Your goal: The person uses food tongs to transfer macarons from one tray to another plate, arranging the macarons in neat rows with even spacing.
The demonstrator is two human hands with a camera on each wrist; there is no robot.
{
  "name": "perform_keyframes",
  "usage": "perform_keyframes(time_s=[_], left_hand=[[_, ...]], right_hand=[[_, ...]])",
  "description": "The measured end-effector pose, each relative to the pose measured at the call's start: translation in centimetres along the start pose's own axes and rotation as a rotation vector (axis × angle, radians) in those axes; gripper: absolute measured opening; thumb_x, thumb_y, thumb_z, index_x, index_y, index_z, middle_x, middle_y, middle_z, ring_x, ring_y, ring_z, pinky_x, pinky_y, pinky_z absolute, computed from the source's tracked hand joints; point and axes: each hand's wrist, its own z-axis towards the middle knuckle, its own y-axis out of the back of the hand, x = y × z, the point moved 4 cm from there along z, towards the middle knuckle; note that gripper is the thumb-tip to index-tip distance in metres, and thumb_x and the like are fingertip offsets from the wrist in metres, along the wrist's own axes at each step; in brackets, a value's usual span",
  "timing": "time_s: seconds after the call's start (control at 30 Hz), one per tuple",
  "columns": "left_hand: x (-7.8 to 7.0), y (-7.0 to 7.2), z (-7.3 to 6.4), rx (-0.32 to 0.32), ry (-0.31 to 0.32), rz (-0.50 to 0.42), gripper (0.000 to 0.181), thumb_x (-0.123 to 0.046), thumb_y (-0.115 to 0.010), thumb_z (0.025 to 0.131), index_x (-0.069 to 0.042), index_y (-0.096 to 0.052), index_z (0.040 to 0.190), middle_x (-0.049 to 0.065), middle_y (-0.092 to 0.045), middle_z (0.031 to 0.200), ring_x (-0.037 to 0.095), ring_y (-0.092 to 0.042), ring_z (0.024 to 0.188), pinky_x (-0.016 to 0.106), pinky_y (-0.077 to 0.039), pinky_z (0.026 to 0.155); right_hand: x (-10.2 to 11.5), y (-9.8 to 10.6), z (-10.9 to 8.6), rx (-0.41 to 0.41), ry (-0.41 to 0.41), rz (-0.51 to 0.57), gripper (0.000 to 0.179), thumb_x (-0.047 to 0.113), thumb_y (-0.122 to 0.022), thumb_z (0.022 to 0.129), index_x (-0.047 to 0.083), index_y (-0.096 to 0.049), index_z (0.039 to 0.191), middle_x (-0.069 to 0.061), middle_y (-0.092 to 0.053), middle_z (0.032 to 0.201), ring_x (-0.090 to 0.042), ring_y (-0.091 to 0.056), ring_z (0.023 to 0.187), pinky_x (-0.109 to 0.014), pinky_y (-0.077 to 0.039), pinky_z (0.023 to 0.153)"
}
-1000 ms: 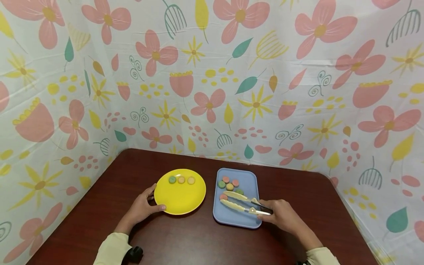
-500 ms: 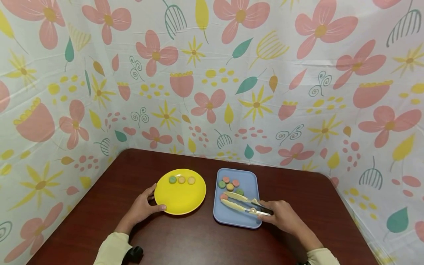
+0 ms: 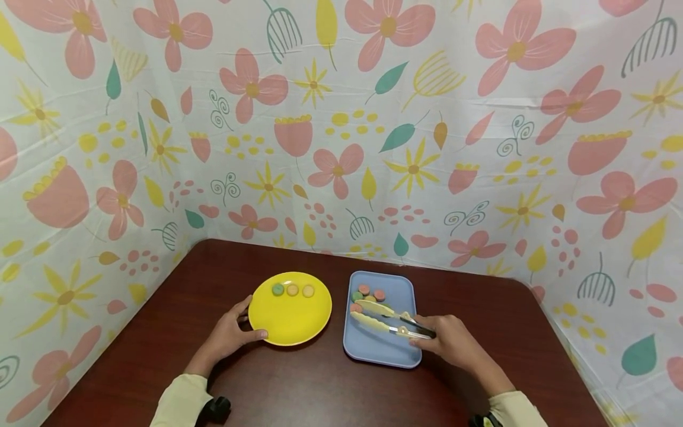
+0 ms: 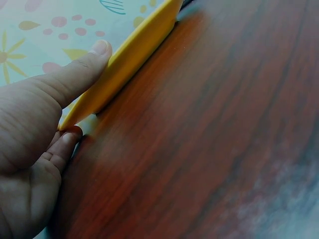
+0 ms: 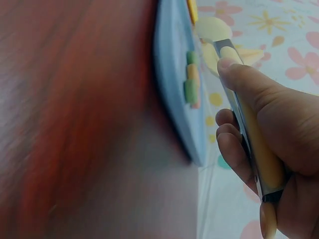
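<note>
My left hand (image 3: pixel 230 332) grips the near left rim of a round yellow plate (image 3: pixel 290 323), thumb over the rim and fingertips under it in the left wrist view. Two yellowish macarons (image 3: pixel 308 290) and a green macaron (image 3: pixel 278 289) lie in a row on the plate. My right hand (image 3: pixel 450 341) holds cream-tipped metal tongs (image 3: pixel 395 314) over a blue tray (image 3: pixel 373 354). At the tong tips shows a pink macaron (image 3: pixel 356 308). Behind them sit two pink macarons (image 3: pixel 379 295) and a green macaron (image 3: pixel 357 295); a yellow one is partly hidden by the tongs.
The plate and tray stand apart on a dark reddish-brown wooden table (image 3: pixel 299 391). A flower-printed cloth (image 3: pixel 341 219) hangs close behind the table and along both sides. Each wrist carries a black device (image 3: pixel 216 410) near a cream sleeve.
The tongs have moved up and to the left in the head view, and the pink macaron at their tips has shifted the same way. The left hand and plate have stayed put.
</note>
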Motion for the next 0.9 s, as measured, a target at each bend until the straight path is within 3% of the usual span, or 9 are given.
perform_keyframes(time_s=[0.2,0.3,0.47,0.7,0.77,0.9], left_hand=[[0.2,0.3,0.0,0.002,0.002,0.001,0.105,-0.044,-0.081,0.072,-0.006,-0.024,0.152,0.017,-0.035,0.15,0.034,-0.049,0.121,0.05,-0.044,0.097],[0.3,0.3,0.1,0.003,0.002,0.001,0.105,-0.044,-0.081,0.072,-0.006,-0.024,0.152,0.017,-0.035,0.15,0.034,-0.049,0.121,0.049,-0.044,0.097],[0.3,0.3,0.1,0.012,0.006,0.002,0.106,-0.046,-0.081,0.072,-0.006,-0.023,0.152,0.017,-0.033,0.15,0.035,-0.048,0.122,0.049,-0.044,0.097],[0.2,0.4,0.1,0.007,-0.003,-0.01,0.106,-0.045,-0.081,0.072,-0.007,-0.024,0.152,0.017,-0.033,0.15,0.035,-0.049,0.122,0.049,-0.045,0.096],[0.2,0.4,0.2,0.008,-0.007,-0.009,0.106,-0.045,-0.081,0.072,-0.006,-0.024,0.152,0.017,-0.033,0.15,0.035,-0.049,0.122,0.049,-0.045,0.096],[0.2,0.3,0.3,0.006,-0.01,-0.001,0.106,-0.046,-0.081,0.072,-0.006,-0.024,0.152,0.017,-0.034,0.15,0.034,-0.05,0.121,0.048,-0.045,0.096]], right_hand=[[2.3,0.7,1.9,-0.019,0.028,0.016,0.052,0.042,-0.077,0.078,0.014,-0.069,0.121,0.001,-0.071,0.099,-0.003,-0.051,0.066,-0.021,-0.041,0.058],[3.6,0.9,3.0,-0.009,0.059,0.011,0.057,0.05,-0.073,0.079,0.015,-0.067,0.123,0.004,-0.071,0.095,-0.002,-0.048,0.063,-0.02,-0.039,0.055],[5.5,0.7,5.0,0.019,0.113,-0.008,0.068,0.064,-0.064,0.079,0.02,-0.061,0.13,0.013,-0.063,0.071,-0.001,-0.038,0.053,-0.019,-0.035,0.048],[8.2,-0.1,7.9,0.022,0.201,-0.013,0.064,0.06,-0.065,0.08,0.024,-0.059,0.132,0.01,-0.057,0.058,-0.003,-0.036,0.05,-0.02,-0.035,0.049],[8.9,-0.4,8.6,0.023,0.215,-0.022,0.065,0.063,-0.063,0.08,0.024,-0.061,0.131,0.009,-0.062,0.063,-0.004,-0.043,0.052,-0.021,-0.038,0.051],[10.2,-1.4,9.9,0.023,0.251,-0.013,0.06,0.061,-0.063,0.081,0.02,-0.067,0.124,0.006,-0.073,0.094,-0.006,-0.058,0.067,-0.023,-0.046,0.059]])
